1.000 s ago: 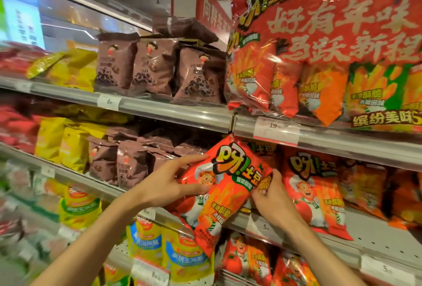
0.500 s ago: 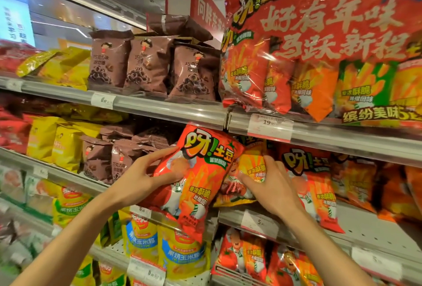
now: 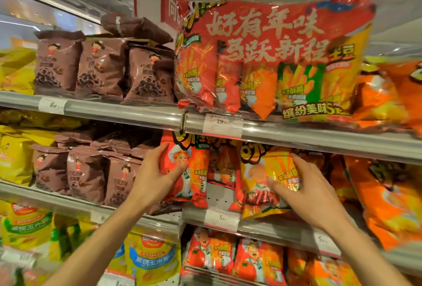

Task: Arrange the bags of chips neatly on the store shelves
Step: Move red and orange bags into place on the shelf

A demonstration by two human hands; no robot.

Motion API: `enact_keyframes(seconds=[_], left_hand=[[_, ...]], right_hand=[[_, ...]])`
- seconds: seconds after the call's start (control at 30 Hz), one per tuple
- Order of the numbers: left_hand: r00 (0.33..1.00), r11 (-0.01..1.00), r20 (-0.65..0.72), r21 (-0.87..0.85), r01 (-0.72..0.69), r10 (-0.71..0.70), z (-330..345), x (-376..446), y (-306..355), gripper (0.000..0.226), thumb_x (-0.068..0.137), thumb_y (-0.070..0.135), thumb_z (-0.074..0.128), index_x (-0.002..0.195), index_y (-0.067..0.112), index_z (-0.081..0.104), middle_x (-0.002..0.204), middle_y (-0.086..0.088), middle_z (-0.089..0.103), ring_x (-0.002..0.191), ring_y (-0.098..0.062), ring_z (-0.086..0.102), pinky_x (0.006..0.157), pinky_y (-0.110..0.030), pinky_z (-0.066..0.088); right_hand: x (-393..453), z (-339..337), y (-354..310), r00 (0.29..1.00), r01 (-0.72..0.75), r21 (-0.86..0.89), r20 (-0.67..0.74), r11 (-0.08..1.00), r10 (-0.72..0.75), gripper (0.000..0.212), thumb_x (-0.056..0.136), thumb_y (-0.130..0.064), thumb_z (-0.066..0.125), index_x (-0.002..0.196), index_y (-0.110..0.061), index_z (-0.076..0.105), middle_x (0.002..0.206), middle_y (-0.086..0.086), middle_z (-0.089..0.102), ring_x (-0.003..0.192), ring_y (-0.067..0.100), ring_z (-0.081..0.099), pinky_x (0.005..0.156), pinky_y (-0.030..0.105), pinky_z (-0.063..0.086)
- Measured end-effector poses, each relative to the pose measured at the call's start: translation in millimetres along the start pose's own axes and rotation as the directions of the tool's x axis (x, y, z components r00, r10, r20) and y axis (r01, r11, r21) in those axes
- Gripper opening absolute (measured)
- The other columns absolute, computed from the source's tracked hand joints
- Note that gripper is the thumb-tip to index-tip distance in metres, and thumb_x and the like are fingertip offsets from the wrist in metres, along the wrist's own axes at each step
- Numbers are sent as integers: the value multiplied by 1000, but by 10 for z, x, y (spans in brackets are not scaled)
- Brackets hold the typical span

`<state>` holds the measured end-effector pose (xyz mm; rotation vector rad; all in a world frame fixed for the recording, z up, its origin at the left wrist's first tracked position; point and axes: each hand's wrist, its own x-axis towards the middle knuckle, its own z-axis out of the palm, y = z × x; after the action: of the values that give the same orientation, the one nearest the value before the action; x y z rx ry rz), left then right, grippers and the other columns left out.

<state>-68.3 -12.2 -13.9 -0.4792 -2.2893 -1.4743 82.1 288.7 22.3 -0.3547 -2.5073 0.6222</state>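
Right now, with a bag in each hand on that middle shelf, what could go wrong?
The yellow bag in the right hand overhangs the shelf edge and might slide off if released. The red bag gripped by the left hand could get its chips crushed. The brown bag lying loose atop the upper row may topple.

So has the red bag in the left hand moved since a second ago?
Yes. The red bag in the left hand has gone up and back: it hung tilted in front of the shelf rail, and now stands upright on the shelf.
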Motion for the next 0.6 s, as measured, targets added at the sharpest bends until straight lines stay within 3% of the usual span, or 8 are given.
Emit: enact_keyframes(seconds=[0.1,0.23,0.43,0.6], left_hand=[[998,999,-67,35,-7,10,301,-4,113,80,84,47,75,149,18,38,141,-5,47,127,-19,49,108,-36,40],[995,999,-98,44,8,-4,674,-25,204,78,88,42,72,148,15,32,142,-11,37,128,-25,46,101,-28,34],[999,982,-46,187,31,-23,1064,-151,130,84,87,47,69,150,12,26,141,-20,34,125,-41,47,96,-45,44],[996,973,-70,221,64,-49,944,-140,131,90,81,61,68,149,19,28,142,-20,34,131,-39,39,104,-48,40]], right_hand=[[-77,-80,187,1000,-17,28,-18,999,18,95,75,-69,65,153,-31,26,143,1,45,126,22,51,87,32,40],[-165,-124,366,999,-37,78,-27,996,39,94,75,-69,66,153,-35,26,144,-2,43,128,18,49,87,29,37],[-237,-107,527,998,-52,126,-20,991,55,93,76,-72,62,152,-36,24,152,-6,37,135,16,42,101,35,40],[-209,-96,588,998,-60,193,-5,979,62,96,72,-76,62,151,-35,26,149,-6,41,130,15,46,102,36,43]])
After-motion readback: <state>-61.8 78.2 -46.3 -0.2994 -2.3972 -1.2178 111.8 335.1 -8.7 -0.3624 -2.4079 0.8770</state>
